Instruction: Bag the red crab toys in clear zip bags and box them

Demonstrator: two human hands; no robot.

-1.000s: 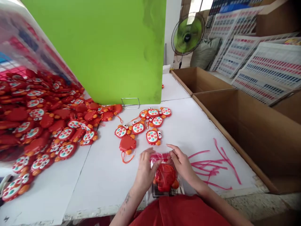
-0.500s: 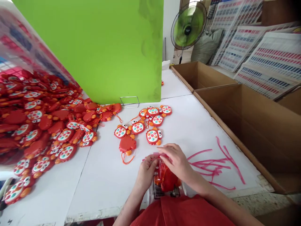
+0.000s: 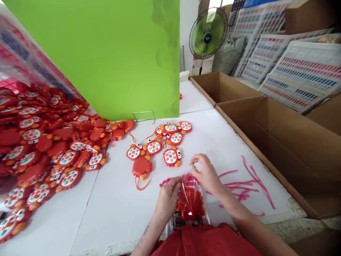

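At the near edge of the white table [image 3: 125,202], my left hand [image 3: 168,196] is closed on the top of a clear plastic bag [image 3: 189,202] that holds a red crab toy. A pink strip runs along the bag's mouth. My right hand [image 3: 206,174] hovers just above the bag's right corner with its fingers pinched together; what they hold, if anything, is too small to make out. Several loose red and orange crab toys [image 3: 160,144] lie just beyond my hands.
A big heap of the same crab toys [image 3: 42,142] fills the left side, under a green board [image 3: 112,57]. Pink strips [image 3: 239,185] lie at my right. Open cardboard boxes [image 3: 287,149] line the right edge. A green fan [image 3: 207,35] stands behind.
My right hand has lifted off the bag and moved up and to the right. The left hand keeps its hold on the bag's top, and the bag now stands more upright.
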